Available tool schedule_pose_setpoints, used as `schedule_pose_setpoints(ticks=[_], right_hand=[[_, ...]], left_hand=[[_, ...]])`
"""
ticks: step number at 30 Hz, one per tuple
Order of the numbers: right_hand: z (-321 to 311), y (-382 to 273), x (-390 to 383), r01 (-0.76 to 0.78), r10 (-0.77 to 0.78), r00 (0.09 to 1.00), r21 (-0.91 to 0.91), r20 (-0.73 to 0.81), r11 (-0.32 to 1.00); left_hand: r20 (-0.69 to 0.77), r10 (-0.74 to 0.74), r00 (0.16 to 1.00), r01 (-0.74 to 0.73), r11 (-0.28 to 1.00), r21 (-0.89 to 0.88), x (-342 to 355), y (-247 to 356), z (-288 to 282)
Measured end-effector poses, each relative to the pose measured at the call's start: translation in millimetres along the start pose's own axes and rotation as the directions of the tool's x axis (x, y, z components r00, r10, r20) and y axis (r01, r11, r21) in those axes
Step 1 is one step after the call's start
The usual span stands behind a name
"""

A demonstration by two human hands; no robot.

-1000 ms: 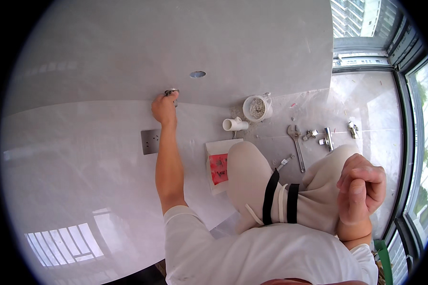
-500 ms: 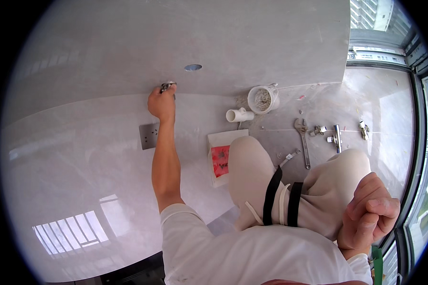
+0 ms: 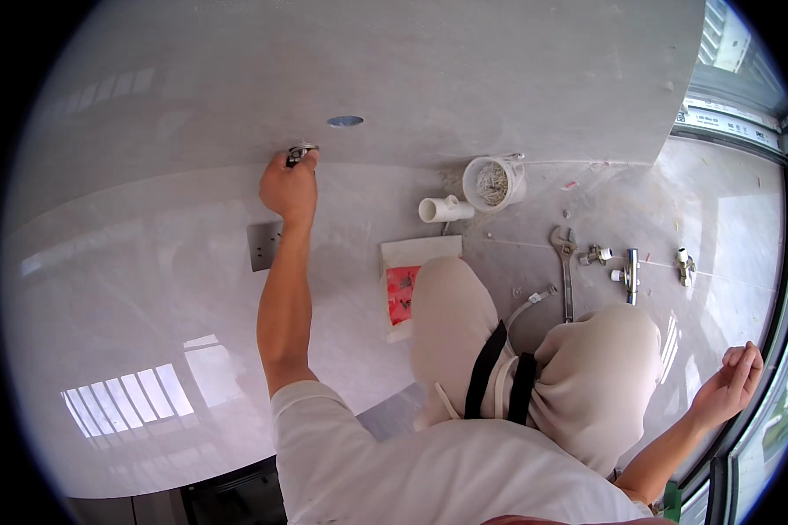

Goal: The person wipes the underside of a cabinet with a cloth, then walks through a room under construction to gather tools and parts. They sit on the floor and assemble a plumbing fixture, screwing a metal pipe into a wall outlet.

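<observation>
My left hand [image 3: 289,188] reaches out to the grey wall [image 3: 499,79], its fingers closed round a shiny metal pipe fitting [image 3: 301,153] right at the wall. The fingers hide most of that fitting, so its exact kind does not show. A round hole [image 3: 345,122] sits in the wall just beyond and to the right of it. Out at the right, by the window frame, my right hand [image 3: 728,385] is raised with its fingers curled together. Whether anything small is in those fingers cannot be seen.
Along the wall stand a white bucket of debris [image 3: 492,185] and a white plastic pipe tee [image 3: 445,209]. On the floor lie an adjustable wrench [image 3: 566,271], chrome valves [image 3: 631,276], a short hose [image 3: 530,301] and a red-and-white box [image 3: 401,293]. A socket plate [image 3: 263,246] is at left.
My right hand has moved from in front of my body outward to the right, toward the window frame. My left hand stays on the fitting at the wall. The view has shifted slightly.
</observation>
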State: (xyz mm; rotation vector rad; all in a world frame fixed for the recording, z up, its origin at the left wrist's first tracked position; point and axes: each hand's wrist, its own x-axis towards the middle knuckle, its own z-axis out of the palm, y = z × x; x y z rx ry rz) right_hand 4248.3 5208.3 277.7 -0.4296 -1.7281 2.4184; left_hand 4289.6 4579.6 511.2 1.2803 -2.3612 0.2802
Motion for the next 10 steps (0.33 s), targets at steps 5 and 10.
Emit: schedule_pose_setpoints(ticks=[5, 10], right_hand=[[-6.1, 49.7, -7.0, -0.145, 0.133, 0.982, -0.083, -0.133, 0.986], [5.3, 72.5, -12.5, -0.227, 0.221, 0.972, -0.072, -0.085, 0.971]], left_hand=[[-0.013, 0.05, 0.999, -0.049, 0.997, 0.061, -3.0, 7.8, -2.4], [-0.028, 0.073, 0.997, -0.069, 0.988, 0.138, -2.0, 4.9, -1.0]])
